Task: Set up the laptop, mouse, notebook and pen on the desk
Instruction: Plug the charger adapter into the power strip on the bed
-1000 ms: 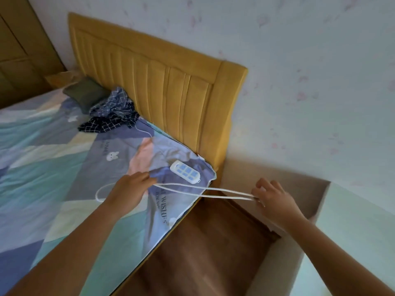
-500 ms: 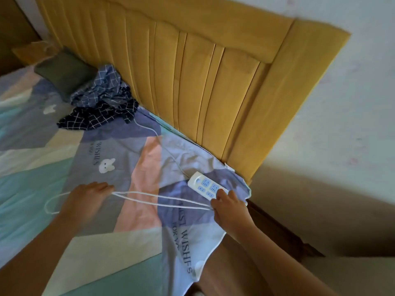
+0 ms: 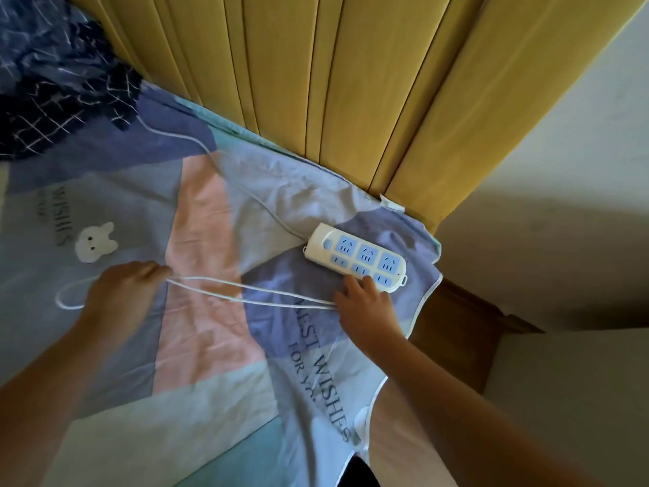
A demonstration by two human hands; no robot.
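Power strip (image 3: pixel 355 261), one: white body with blue socket faces, six sockets in two rows of three, one round button at its upper-left end. It lies flat on the bed sheet (image 3: pixel 210 212), near the sheet's right corner, just below the foot of the headboard (image 3: pixel 333 82). Long axis runs from upper left to lower right; the cord end points upper left.

Cord (image 3: pixel 246 295), one, white: it leaves the strip's upper-left end, runs up-left toward the checked cloth (image 3: pixel 59 96), and a doubled length lies stretched left of the strip, ending in a loop beyond the left hand.

Hands, two. Left hand (image 3: pixel 119 293): well left of the strip, knuckles up, fingers curled over the doubled cord. Right hand (image 3: pixel 365 307): just below the strip, fingertips touching its lower edge, the cord's strands meeting under its curled fingers.

Headboard, one, yellow, vertically ribbed. Checked cloth, one heap, dark blue, far upper left of the strip. Laptop, mouse, notebook and pen are out of view.
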